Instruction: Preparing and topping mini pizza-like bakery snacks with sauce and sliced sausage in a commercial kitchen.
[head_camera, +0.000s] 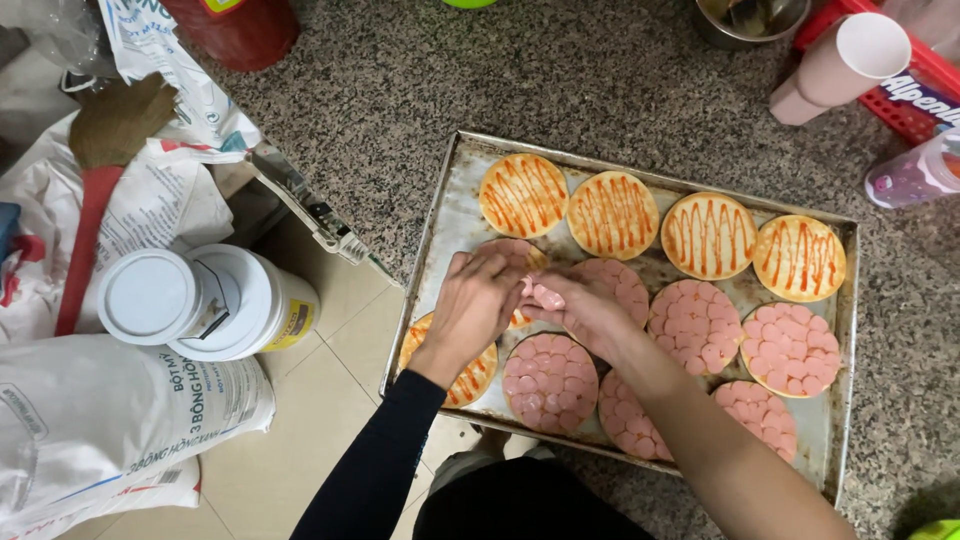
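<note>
Both forearms reach up from the bottom edge toward a metal baking tray (455, 215) on the speckled stone counter (420, 90). On the tray's left half the left hand (478, 300), in a black sleeve, rests with fingers curled down over a partly covered pizza base (515, 262), pressing pink sausage slices (545, 295) onto it. Touching it from the right, the right hand (580, 310) pinches a small stack of those slices between fingertips and thumb. Along the tray's far edge lie 4 round bases striped with red sauce (615, 213). Nearer, on the tray's middle and right, 6 bases are fully covered with sausage rounds (550, 382). At the tray's near left corner, under the left wrist, sits another sauced base (470, 380). Left of the tray, off the counter, stand 2 white lidded tubs (205, 300) among flour sacks (110, 420). Beyond the tray's far right corner lies a stack of pink paper cups (840, 65).
</note>
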